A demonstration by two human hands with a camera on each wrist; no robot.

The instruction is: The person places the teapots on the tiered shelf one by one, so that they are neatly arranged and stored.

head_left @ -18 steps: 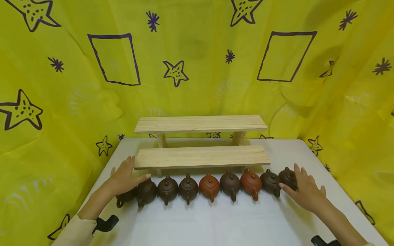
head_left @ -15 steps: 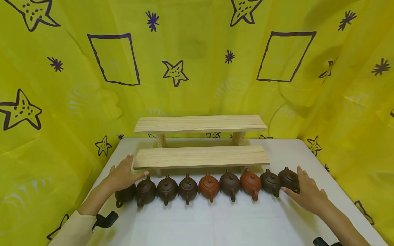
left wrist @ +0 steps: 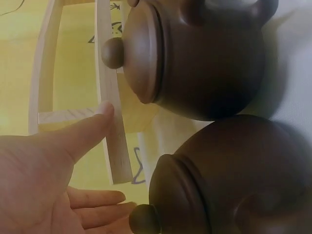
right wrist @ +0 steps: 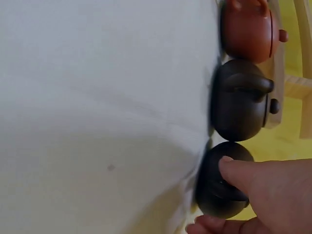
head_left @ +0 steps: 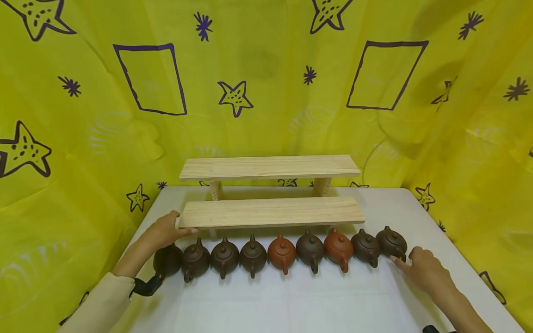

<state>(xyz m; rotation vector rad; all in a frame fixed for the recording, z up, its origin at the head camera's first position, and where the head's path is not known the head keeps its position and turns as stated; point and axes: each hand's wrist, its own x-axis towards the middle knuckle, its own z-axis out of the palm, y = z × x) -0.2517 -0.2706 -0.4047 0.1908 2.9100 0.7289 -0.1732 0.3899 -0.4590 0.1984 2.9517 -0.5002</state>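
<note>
A row of several small round teapots runs along the front of the stand, most dark brown and a few reddish, such as the red teapot (head_left: pixel 281 249). My left hand (head_left: pixel 160 233) reaches over the leftmost dark teapot (head_left: pixel 167 261), its thumb near the lower shelf's front corner. In the left wrist view the left fingers (left wrist: pixel 95 199) are straight beside a teapot's lid knob (left wrist: pixel 145 219). My right hand (head_left: pixel 426 270) is at the handle of the rightmost dark teapot (head_left: pixel 391 241). Its thumb (right wrist: pixel 236 170) and fingers stand apart on either side, overlapping that teapot in the right wrist view.
A two-tier wooden stand, with a lower shelf (head_left: pixel 272 212) and an upper shelf (head_left: pixel 270 167), is behind the teapots on the white table (head_left: pixel 287 305). A yellow curtain (head_left: pixel 266 134) with drawn stars surrounds the table's back and sides.
My right hand has drawn back from beside the rightmost teapot toward its handle, and its fingers have curled. My left hand has shifted slightly, uncovering more of the leftmost teapot. The teapots stay in line.
</note>
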